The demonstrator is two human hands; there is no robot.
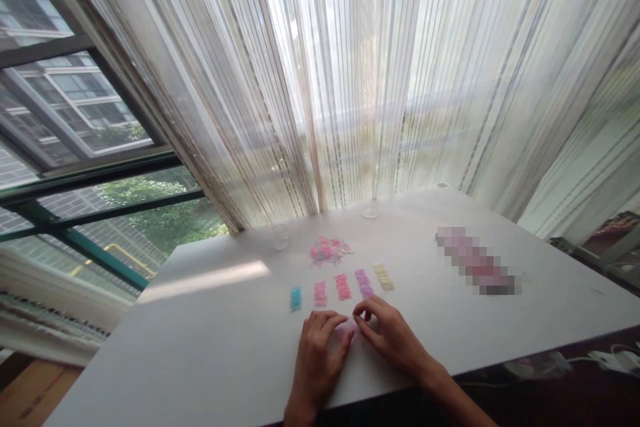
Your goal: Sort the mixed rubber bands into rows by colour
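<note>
Low over the near part of the white table, my left hand and my right hand meet with their fingertips almost touching. Between them shows a small pale pink-lilac thing, partly covered by the fingers; its kind is unclear. My left thumb and fingers close on it. My right thumb and forefinger are pinched together at its upper edge. Just beyond lie small pieces sorted by colour: a teal group, a pink group, a deeper pink group, a purple group and a yellow group.
Farther back on the table is a mixed pile of pink and pastel pieces. A clear glass jar and a clear round lid or dish stand near the curtain. A blurred-out long pink object lies right.
</note>
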